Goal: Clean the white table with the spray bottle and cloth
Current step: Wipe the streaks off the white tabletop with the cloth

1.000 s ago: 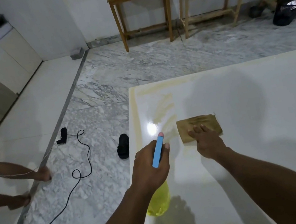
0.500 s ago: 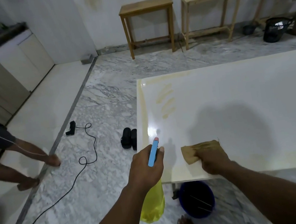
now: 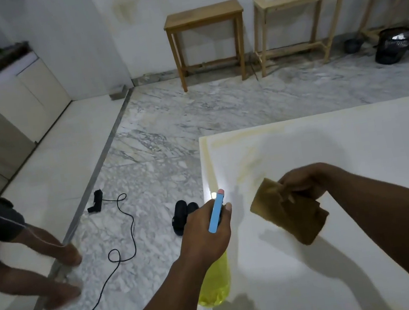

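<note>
Smeared white table (image 3: pixel 371 156): left hand (image 3: pixel 205 237) grips the spray bottle (image 3: pixel 216 214), right hand (image 3: pixel 303 182) holds the cloth (image 3: pixel 287 218) aloft; spraying seems next.

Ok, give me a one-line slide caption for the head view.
Left hand grips the spray bottle while right hand holds the cloth above the stained white table.
</note>
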A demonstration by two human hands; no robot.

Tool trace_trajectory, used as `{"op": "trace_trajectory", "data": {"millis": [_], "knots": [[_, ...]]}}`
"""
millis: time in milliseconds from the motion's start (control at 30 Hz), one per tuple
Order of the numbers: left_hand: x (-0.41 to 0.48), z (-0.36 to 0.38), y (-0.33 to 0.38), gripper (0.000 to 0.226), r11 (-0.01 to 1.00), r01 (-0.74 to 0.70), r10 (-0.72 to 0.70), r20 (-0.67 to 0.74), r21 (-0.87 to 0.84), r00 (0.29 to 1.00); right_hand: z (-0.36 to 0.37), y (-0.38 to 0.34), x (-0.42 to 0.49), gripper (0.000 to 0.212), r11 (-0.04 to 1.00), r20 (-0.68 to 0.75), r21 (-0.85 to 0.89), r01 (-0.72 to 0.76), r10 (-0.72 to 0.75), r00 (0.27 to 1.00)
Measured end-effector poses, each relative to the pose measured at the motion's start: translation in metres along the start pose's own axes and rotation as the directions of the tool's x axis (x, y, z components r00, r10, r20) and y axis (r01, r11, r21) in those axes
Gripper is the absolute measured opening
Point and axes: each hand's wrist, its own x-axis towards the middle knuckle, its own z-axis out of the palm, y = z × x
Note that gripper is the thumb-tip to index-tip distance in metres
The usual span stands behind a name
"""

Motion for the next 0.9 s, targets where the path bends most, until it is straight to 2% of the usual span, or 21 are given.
{"op": "trace_trajectory", "data": {"millis": [67,133,233,300,333,400,467,533,567,667,900], "knots": [[0.037,-0.003,-0.004,0.043,1.000,0.011,-0.011,-0.006,-0.005,1.000,-0.042,-0.043,0.021,0.042,0.992,-0.092,-0.124,0.029,-0.041,0.995],[0.070,-0.006,-0.008,0.043,1.000,0.007,-0.008,-0.014,-0.016,1.000,-0.078,-0.079,0.042,0.037,0.923,-0.277,-0.385,0.024,-0.140,0.951],[0.109,-0.007,-0.015,0.042,0.999,-0.020,0.019,-0.036,-0.033,0.999,-0.113,-0.121,0.080,0.027,0.795,-0.488,-0.606,-0.003,-0.368,0.792],[0.126,-0.005,-0.022,0.041,0.998,-0.042,0.040,-0.042,-0.038,0.998,-0.121,-0.139,0.107,0.036,0.790,-0.581,-0.613,-0.016,-0.436,0.687],[0.130,-0.003,-0.025,0.041,0.998,-0.043,0.041,-0.039,-0.049,0.998,-0.120,-0.141,0.120,0.042,0.796,-0.602,-0.605,-0.013,-0.447,0.662],[0.139,0.001,-0.037,0.042,0.997,-0.028,0.026,-0.025,-0.077,0.999,-0.118,-0.132,0.159,0.043,0.842,-0.612,-0.540,0.020,-0.409,0.677],[0.139,0.004,-0.044,0.040,0.996,-0.025,0.025,-0.004,-0.091,1.000,-0.100,-0.112,0.189,0.050,0.874,-0.567,-0.486,0.020,-0.333,0.753],[0.139,0.008,-0.056,0.035,0.996,-0.020,0.021,0.019,-0.087,1.000,-0.085,-0.095,0.211,0.058,0.811,-0.496,-0.585,0.001,-0.359,0.791],[0.136,0.009,-0.060,0.041,0.997,-0.012,0.015,0.034,-0.078,0.999,-0.080,-0.087,0.214,0.063,0.788,-0.502,-0.615,-0.009,-0.383,0.775],[0.127,0.009,-0.068,0.056,0.998,0.011,-0.007,0.063,-0.067,0.998,-0.069,-0.068,0.210,0.064,0.817,-0.513,-0.573,0.066,-0.420,0.749],[0.082,0.000,-0.060,0.024,0.998,-0.026,0.027,0.022,-0.056,0.999,0.011,-0.015,0.161,0.062,0.815,-0.519,-0.576,0.067,-0.428,0.740]]}}
